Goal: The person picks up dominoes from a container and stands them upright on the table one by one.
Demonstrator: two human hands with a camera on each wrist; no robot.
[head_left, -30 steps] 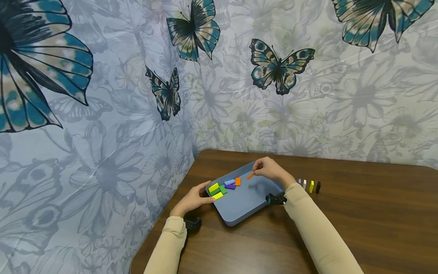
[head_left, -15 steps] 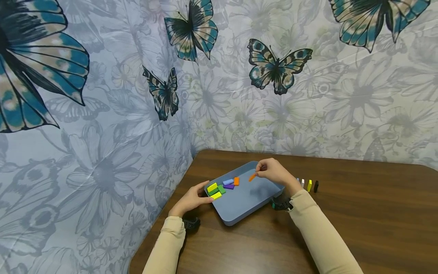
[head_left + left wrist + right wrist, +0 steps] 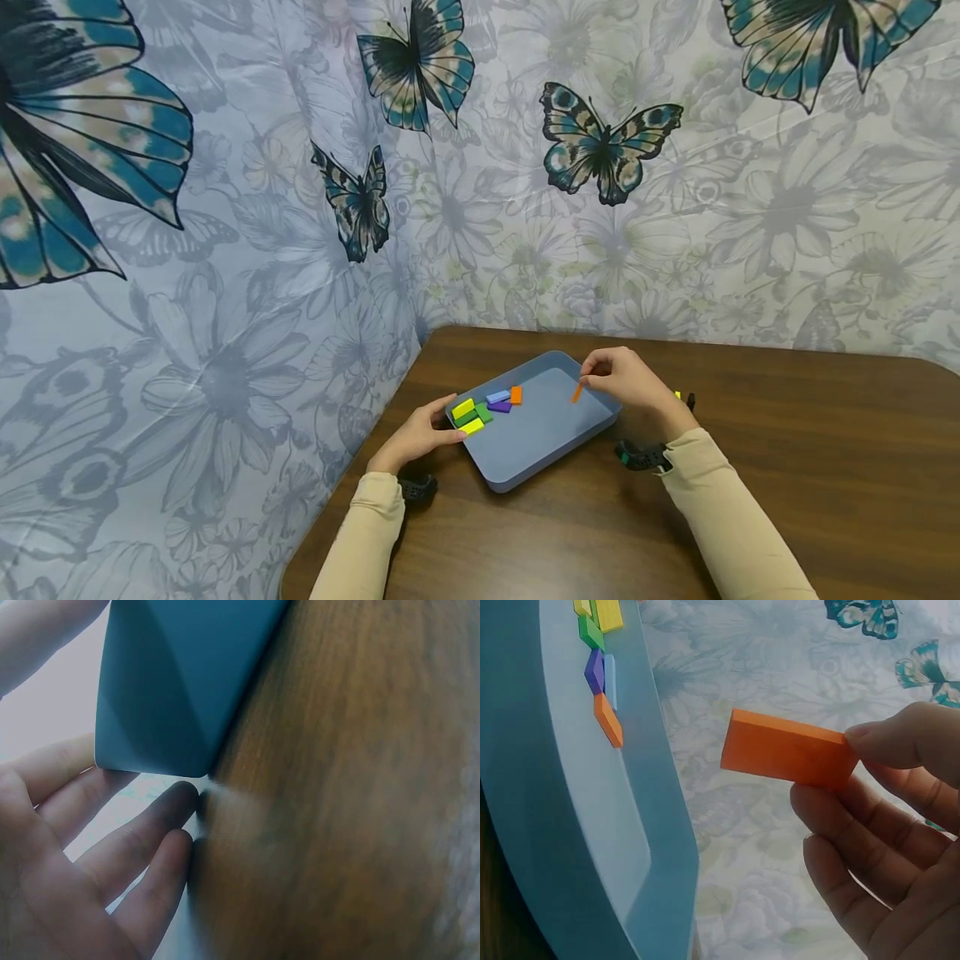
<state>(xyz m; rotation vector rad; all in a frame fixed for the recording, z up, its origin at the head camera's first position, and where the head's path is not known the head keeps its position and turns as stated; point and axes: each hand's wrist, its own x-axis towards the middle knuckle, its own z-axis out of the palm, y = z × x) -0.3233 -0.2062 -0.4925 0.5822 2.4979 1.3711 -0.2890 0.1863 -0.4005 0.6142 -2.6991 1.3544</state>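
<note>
My right hand (image 3: 628, 382) pinches a flat orange block (image 3: 787, 750) by one end, between thumb and fingers. In the head view this block hangs over the right part of a blue-grey tray (image 3: 536, 433), apart from its floor. My left hand (image 3: 420, 432) holds the tray's left end, the thumb at the near rim and the other fingers at the outer side. Grouped at that end lie yellow blocks (image 3: 472, 427), green blocks (image 3: 483, 412), a purple block (image 3: 499, 407), a light blue block (image 3: 498, 397) and a second orange block (image 3: 516, 396).
Right of the tray on the brown table (image 3: 810, 450), a yellow block (image 3: 678, 394) and a black block (image 3: 691, 403) show partly behind the right wrist. Butterfly-patterned walls (image 3: 487, 250) stand along the table's left and far edges.
My right hand has moved right along the tray with the orange block, which now hangs more upright. Its wrist now hides the small blue and white blocks on the table. The left hand stays put.
</note>
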